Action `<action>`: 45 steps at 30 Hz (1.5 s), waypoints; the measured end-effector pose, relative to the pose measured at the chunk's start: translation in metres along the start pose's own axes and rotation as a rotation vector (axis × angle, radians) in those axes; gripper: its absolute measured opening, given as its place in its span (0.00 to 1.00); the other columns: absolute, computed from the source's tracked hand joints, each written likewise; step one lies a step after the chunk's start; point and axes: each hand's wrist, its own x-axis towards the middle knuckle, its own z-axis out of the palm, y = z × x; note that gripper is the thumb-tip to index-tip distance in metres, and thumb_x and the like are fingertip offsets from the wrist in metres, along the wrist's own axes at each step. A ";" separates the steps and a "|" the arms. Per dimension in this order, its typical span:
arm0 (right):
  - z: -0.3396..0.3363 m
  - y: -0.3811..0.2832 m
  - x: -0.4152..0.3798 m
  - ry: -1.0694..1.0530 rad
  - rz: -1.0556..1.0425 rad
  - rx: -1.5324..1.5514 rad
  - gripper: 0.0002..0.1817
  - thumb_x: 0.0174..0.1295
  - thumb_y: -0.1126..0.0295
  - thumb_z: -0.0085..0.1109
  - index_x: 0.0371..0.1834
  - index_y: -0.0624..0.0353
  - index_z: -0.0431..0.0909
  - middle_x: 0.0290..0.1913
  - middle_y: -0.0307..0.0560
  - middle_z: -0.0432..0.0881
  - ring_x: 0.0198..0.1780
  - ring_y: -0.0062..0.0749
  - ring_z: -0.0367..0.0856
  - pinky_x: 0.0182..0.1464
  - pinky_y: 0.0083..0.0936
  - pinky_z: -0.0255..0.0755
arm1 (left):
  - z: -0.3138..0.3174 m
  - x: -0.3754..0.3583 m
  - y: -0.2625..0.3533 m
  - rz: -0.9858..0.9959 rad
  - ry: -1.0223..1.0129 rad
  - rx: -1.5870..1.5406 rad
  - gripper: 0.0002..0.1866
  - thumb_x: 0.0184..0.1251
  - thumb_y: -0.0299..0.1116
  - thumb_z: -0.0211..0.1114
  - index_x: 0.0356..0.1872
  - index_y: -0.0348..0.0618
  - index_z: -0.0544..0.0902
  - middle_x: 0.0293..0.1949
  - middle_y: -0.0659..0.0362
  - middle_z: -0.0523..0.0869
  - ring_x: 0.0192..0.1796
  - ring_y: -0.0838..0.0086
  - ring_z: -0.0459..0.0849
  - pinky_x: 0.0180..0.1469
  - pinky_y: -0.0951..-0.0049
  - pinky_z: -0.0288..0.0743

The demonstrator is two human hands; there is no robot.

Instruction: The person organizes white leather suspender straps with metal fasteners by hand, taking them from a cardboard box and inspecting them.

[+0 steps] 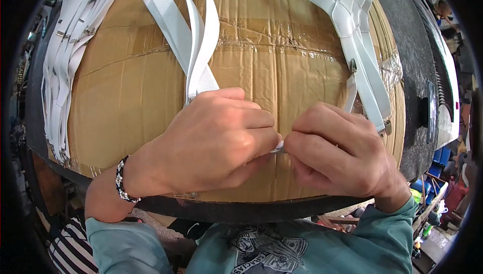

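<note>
A table covered in flattened, taped cardboard (141, 88) fills the view. A thick stack of white straps (68, 47) lies along its left edge, and a smaller bundle of straps with metal sliders (359, 37) lies at the upper right. The left hand (211, 143), a beaded bracelet (121, 181) at its wrist, is closed around a white elastic strap (198, 37) running up the cardboard. The right hand (337, 153) meets it, fingertips pinching a small metal piece (279, 148) at the strap's end.
</note>
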 end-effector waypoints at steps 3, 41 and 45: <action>-0.006 -0.003 0.001 -0.026 0.031 0.010 0.16 0.42 0.85 0.72 0.36 0.62 0.83 0.35 0.47 0.80 0.30 0.39 0.84 0.29 0.31 0.78 | 0.005 -0.001 0.000 0.017 0.070 -0.020 0.14 0.40 0.26 0.77 0.27 0.43 0.80 0.27 0.60 0.73 0.29 0.65 0.77 0.33 0.64 0.65; 0.005 0.004 0.000 -0.003 0.046 0.183 0.16 0.43 0.86 0.69 0.36 0.59 0.83 0.35 0.44 0.79 0.32 0.41 0.83 0.31 0.32 0.77 | 0.002 -0.002 -0.001 0.040 0.054 -0.020 0.13 0.42 0.25 0.78 0.29 0.43 0.82 0.27 0.61 0.77 0.30 0.66 0.79 0.33 0.65 0.66; -0.010 0.008 -0.004 -0.079 0.092 0.181 0.16 0.43 0.86 0.69 0.37 0.59 0.82 0.35 0.44 0.80 0.32 0.41 0.83 0.31 0.32 0.78 | 0.006 -0.003 0.000 0.033 0.092 -0.029 0.13 0.41 0.25 0.78 0.29 0.43 0.82 0.28 0.61 0.78 0.29 0.67 0.78 0.32 0.64 0.65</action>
